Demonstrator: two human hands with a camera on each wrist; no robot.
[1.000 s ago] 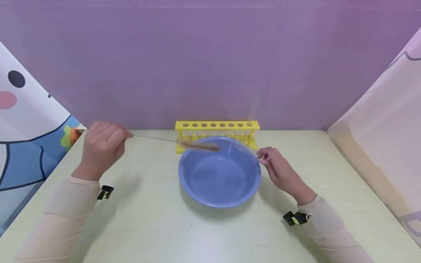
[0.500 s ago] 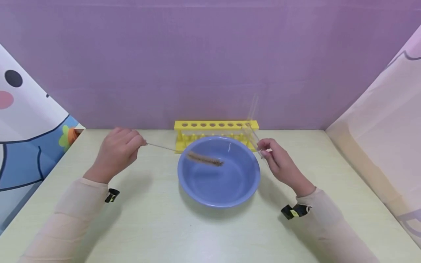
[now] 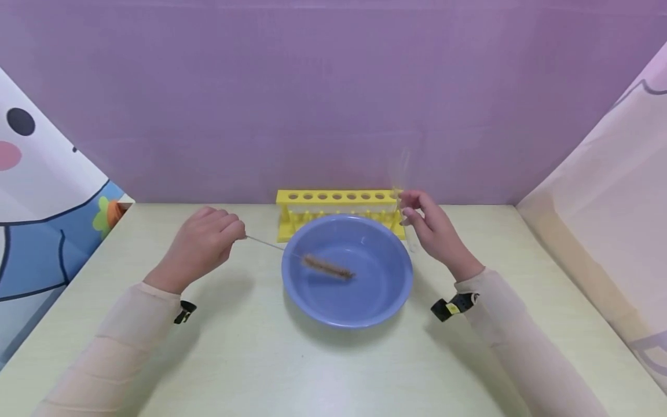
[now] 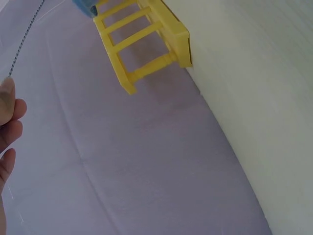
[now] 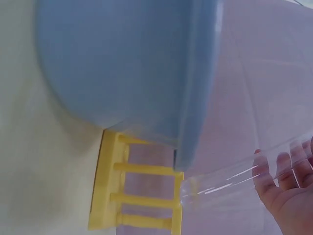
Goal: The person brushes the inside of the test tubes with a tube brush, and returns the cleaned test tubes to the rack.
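Note:
My left hand (image 3: 200,246) pinches the thin twisted-wire handle of a test tube brush (image 3: 328,267). Its brown bristles hang slightly tilted over the inside of a blue basin (image 3: 346,321). Between the thumb and fingers of my right hand (image 3: 436,234) is a clear glass test tube (image 5: 220,183), upright or nearly so. That hand is beside the right end of a yellow test tube rack (image 3: 339,197), behind the basin. In the right wrist view the tube's end appears close to the rack's top bar; whether they touch I cannot tell.
A faint, clear tube (image 3: 402,165) rises above the rack's right end. The pale tabletop (image 3: 302,376) ends at a purple backdrop (image 3: 333,104). A cartoon-printed cloth (image 3: 47,168) hangs at the left, a pale cloth (image 3: 615,202) at the right.
My left hand has moved right and down, bringing the bristles lower over the basin. My right hand has moved up and back towards the rack, turning the tube more upright.

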